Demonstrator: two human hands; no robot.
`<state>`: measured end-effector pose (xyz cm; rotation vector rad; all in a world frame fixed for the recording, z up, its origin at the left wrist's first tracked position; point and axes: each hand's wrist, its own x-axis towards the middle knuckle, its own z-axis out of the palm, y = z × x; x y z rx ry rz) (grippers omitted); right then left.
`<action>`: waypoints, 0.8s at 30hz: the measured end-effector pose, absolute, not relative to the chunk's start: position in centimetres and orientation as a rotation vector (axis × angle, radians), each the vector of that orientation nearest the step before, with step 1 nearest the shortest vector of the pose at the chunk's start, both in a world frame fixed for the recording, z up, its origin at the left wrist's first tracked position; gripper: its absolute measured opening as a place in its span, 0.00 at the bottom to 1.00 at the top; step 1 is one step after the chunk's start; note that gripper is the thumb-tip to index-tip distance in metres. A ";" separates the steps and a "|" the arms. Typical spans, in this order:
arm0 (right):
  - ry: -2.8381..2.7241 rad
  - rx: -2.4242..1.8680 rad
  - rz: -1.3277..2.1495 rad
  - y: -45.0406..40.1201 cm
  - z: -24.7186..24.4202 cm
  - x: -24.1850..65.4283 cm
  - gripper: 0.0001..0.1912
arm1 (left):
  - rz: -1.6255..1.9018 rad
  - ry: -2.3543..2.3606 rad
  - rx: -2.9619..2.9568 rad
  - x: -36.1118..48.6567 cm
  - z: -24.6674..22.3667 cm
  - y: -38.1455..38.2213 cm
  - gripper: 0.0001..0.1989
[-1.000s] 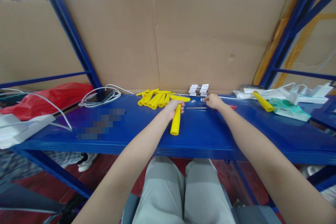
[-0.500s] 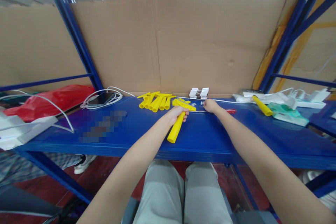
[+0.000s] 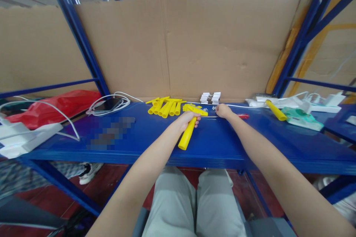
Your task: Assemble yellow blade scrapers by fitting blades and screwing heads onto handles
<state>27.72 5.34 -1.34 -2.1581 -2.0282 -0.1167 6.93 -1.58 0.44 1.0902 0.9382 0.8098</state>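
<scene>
My left hand (image 3: 191, 117) is wrapped round a yellow plastic tube (image 3: 187, 136), whose wide open end points down toward the bench's front edge. More flat yellow parts (image 3: 194, 109) lie just beyond that hand. My right hand (image 3: 223, 111) rests on the bench top with its fingers closed, beside a few small silvery pieces (image 3: 214, 108), perhaps screws. What its fingers pinch, if anything, is hidden. Under the right wrist lies a screwdriver (image 3: 243, 116) with a red handle, its thin shaft pointing left. A group of yellow tubes (image 3: 166, 109) lies to the left of my hands.
White stacked parts (image 3: 210, 98) stand against the cardboard wall (image 3: 194, 44). At left are a coiled white cable (image 3: 108, 107), a red bag (image 3: 58, 107) and a white power strip (image 3: 30, 137). Another yellow tube (image 3: 276, 110) and a green-white packet (image 3: 302, 118) lie right on the blue bench (image 3: 155, 144).
The view has shifted very slightly. Both hands stay in nearly the same places, the left still round the yellow tube and the right still closed by the small silvery pieces.
</scene>
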 end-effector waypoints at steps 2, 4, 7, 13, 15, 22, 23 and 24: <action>-2.025 -2.166 -0.123 5.3 -1.3 27.4 0.18 | 0.814 0.927 1.089 6.9 0.5 -1.6 0.07; -2.022 -2.169 -0.128 5.2 -1.3 27.2 0.18 | 0.812 0.922 1.094 6.9 0.6 -1.6 0.07; -2.020 -2.174 -0.137 5.3 -1.3 27.1 0.18 | 0.810 0.930 1.113 7.0 0.6 -1.6 0.08; -2.069 -2.190 -0.125 5.6 -1.3 26.8 0.19 | 0.814 0.930 1.125 7.0 0.4 -1.4 0.07; -2.103 -2.188 -0.105 5.8 -1.2 26.8 0.19 | 0.820 0.935 1.125 7.0 0.3 -1.4 0.07; -2.197 -2.162 -0.031 6.0 -0.9 26.9 0.17 | 0.804 0.967 1.115 6.9 0.4 -1.4 0.06; -2.201 -2.160 -0.027 6.1 -0.9 26.9 0.17 | 0.806 0.964 1.110 6.9 0.4 -1.4 0.05; -2.205 -2.158 -0.023 6.1 -1.0 27.0 0.17 | 0.813 0.958 1.104 6.9 0.4 -1.4 0.04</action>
